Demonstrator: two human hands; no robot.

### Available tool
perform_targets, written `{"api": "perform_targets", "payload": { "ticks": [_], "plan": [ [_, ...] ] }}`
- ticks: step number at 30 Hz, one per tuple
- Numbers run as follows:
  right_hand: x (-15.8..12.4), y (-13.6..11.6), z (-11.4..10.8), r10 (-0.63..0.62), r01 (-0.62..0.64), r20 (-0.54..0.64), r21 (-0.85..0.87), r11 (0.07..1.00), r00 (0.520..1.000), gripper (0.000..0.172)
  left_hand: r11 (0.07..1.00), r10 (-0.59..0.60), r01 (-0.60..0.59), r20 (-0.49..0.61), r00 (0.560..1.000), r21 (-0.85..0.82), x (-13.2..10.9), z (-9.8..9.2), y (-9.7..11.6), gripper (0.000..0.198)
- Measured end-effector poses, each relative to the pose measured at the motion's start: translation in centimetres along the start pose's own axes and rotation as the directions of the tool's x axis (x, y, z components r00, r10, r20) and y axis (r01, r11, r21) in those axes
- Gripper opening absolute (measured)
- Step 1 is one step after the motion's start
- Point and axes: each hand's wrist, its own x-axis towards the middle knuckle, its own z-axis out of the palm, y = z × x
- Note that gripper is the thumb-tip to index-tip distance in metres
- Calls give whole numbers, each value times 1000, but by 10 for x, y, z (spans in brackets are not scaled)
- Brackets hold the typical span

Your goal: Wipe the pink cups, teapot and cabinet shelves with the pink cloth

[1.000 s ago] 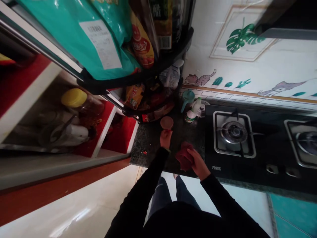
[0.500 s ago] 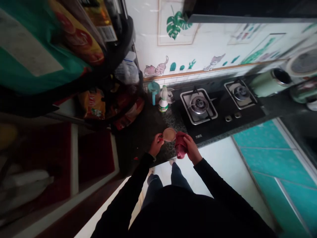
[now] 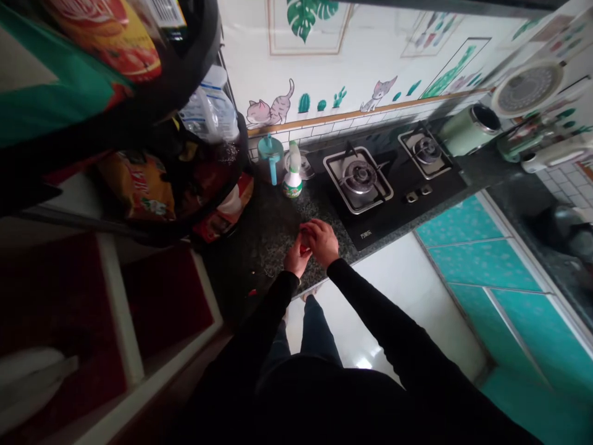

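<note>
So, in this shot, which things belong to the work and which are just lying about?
In use: left hand, right hand, small red thing between them.

Lying about: spray bottle, teal cup, gas hob, green pot.

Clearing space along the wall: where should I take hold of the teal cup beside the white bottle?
Take the handle of the teal cup from the front. It faces you, while the white bottle stands close on the cup's right and the tiled wall lies behind, leaving little room to close your hands around the sides.
</note>
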Motion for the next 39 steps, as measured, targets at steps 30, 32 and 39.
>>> {"api": "perform_targets", "payload": {
  "ticks": [30,32,39],
  "plan": [
    [-22,19,0,-146,161,-115,139,977,983,35,997,-14,10,49,999,79,-9,-14,18,79],
    [-8,21,-1,-90,118,-182,148,982,979,37,994,-16,13,35,999,106,-8,-15,18,81],
    [-94,8,9,-61,104,-168,258,961,984,37,990,-62,52,76,995,133,-6,-25,21,77]
  ]
}}
